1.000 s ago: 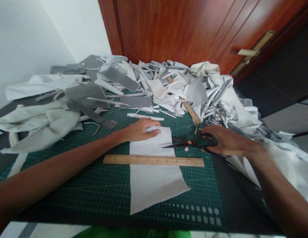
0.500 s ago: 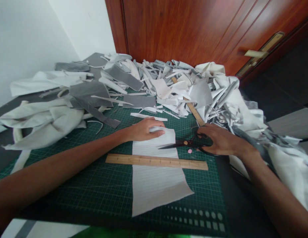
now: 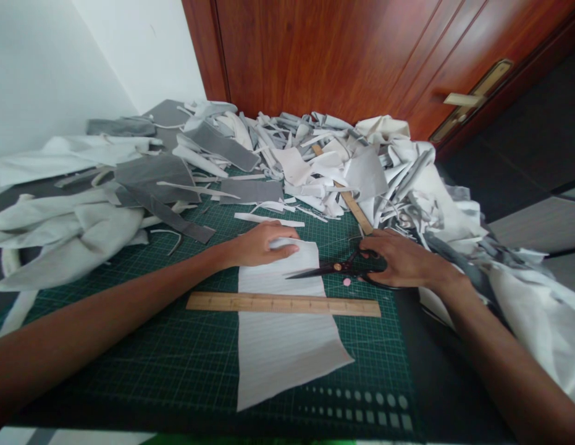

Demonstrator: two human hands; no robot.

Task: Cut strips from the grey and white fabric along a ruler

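A piece of white fabric [image 3: 282, 346] with faint ruled lines lies on the green cutting mat [image 3: 176, 346]. At its far edge my left hand [image 3: 268, 243] is closed, thumb and fingers pinching the cloth. Black scissors [image 3: 338, 267] are in my right hand [image 3: 401, 256], its fingers through the handles. Their blades point left over the upper part of the fabric and look closed or nearly so. Across the fabric, nearer to me, lies a wooden ruler [image 3: 287, 303]. Beside the scissors sits a small pink disc [image 3: 346, 282].
White and grey fabric scraps [image 3: 315, 167] are heaped along the back and right side. Bunched pale cloth [image 3: 83, 228] lies on the left. A second wooden ruler [image 3: 356, 211] is partly buried in the scraps. Behind stands a wooden door [image 3: 315, 62].
The whole scene has shifted slightly left in view as the camera turned. Both hands, the scissors and the fabric keep nearly the same positions relative to each other.
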